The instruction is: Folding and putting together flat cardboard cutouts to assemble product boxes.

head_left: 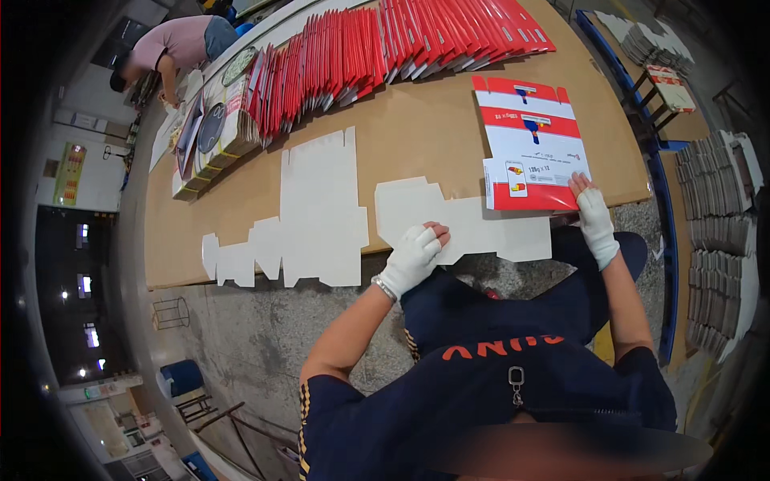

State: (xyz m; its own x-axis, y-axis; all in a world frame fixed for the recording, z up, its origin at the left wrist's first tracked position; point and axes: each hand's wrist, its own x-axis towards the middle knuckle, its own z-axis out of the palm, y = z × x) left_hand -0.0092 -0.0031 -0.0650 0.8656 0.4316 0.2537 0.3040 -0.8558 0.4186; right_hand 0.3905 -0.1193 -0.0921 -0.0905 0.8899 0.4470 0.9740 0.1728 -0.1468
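Observation:
A flat carton blank (405, 207) lies at the table's near edge, pale inner side up. My left hand (413, 256), in a white glove with bare fingertips, bends its fingers over its lower left part. On the right, a red and white printed carton panel (537, 140) lies over this blank; whether both are one sheet I cannot tell. My right hand (595, 218), gloved the same way, holds the panel's near right corner, fingers on top and thumb hidden. Left of my hands is another unfolded pale carton blank (321, 212), untouched, its flaps reaching past the table edge.
A long row of red folded cartons (337, 64) leans along the table's (417, 132) far side. A strapped bundle (233, 136) sits at the far left, near a bent-over person (180, 48). Stacked grey card sheets (714, 240) and a small stool (666, 88) are on the right.

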